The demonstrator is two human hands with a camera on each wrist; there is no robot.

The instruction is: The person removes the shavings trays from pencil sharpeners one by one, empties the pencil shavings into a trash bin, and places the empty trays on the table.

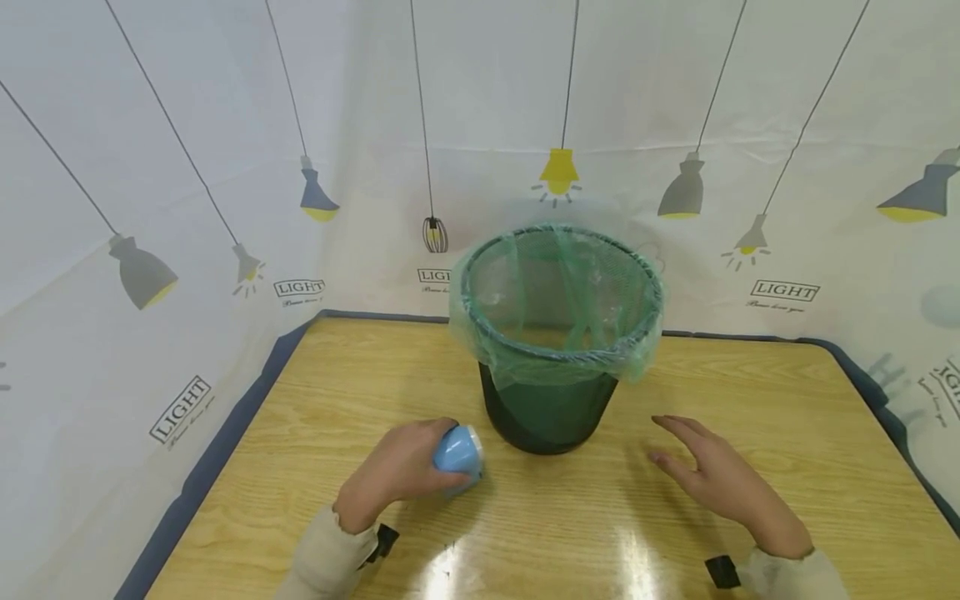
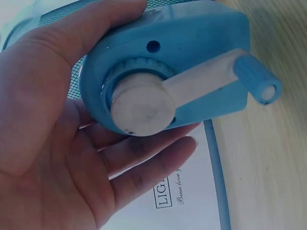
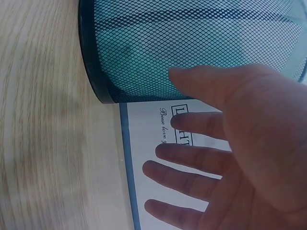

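A blue hand-crank pencil sharpener (image 1: 458, 451) is in my left hand (image 1: 405, 467), to the front left of the waste bin (image 1: 551, 408). The left wrist view shows the thumb along one side of the sharpener (image 2: 211, 31) and fingers on the other. Its white crank arm (image 2: 201, 79) ends in a blue knob (image 2: 259, 81) that points away from the palm. My right hand (image 1: 716, 475) is held over the table at the right of the bin, empty, with fingers apart. The right wrist view has its thumb overlapping the bin's mesh wall (image 3: 144, 62).
A thin green bag (image 1: 495, 358) lines the dark mesh bin and folds over its rim. The bin stands on a wood-grain table (image 1: 360, 375). White cloth (image 1: 375, 100) printed with hanging lamps rises behind and at both sides. Small black wrist pieces (image 1: 723, 572) sit by the sleeves.
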